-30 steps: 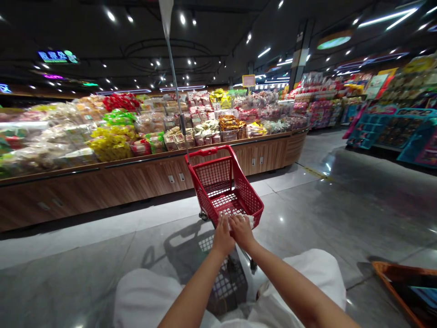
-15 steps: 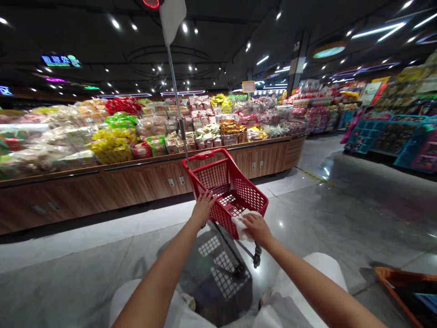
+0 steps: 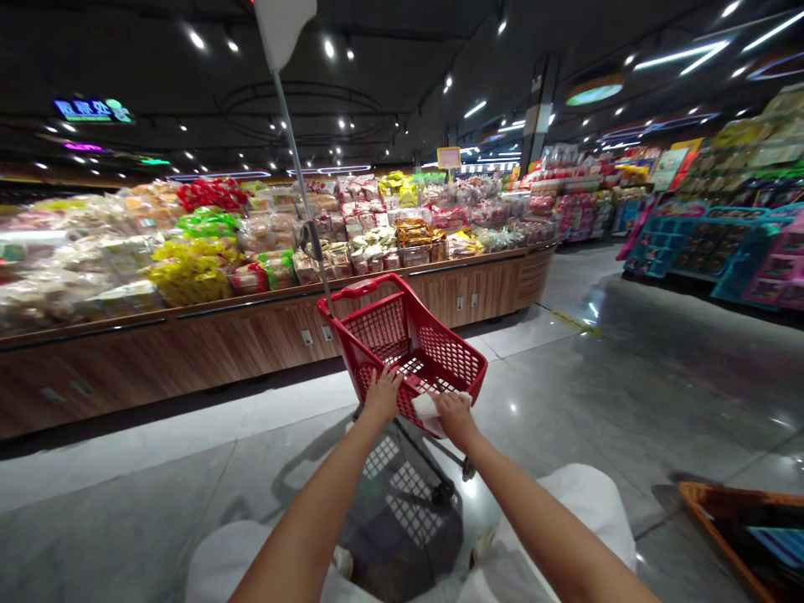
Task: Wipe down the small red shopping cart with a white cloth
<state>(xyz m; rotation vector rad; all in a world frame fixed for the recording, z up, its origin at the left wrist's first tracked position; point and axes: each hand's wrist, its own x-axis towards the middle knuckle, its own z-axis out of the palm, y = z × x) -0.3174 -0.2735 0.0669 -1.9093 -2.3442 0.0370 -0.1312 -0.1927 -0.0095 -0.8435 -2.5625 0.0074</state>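
A small red plastic shopping cart [image 3: 449, 352] with grid walls stands in front of me, its near side facing my hands. My left hand [image 3: 382, 398] rests on the cart's near top rim, fingers stretched over the edge and slightly apart. In my right hand [image 3: 456, 419] is a white cloth [image 3: 427, 408], bunched under the fingers and pressed against the near rim by the right corner. Part of the cloth hangs down the outer wall. The cart's basket holds nothing that I can make out. A thin pole [image 3: 295, 159] with a pale flag rises from the handle end.
Behind the cart runs a long wooden counter [image 3: 251, 343] piled with packaged snacks [image 3: 194, 264]. Blue display racks [image 3: 684, 243] stand at the right. An orange-brown basket [image 3: 709, 511] with dark contents sits on the floor at lower right. Grey shiny floor [image 3: 565, 385] lies between.
My left hand has shifted right along the rim, nearer my right hand. The right hand and cloth have moved slightly left along the rim. The view has turned a little, shifting the scene left.
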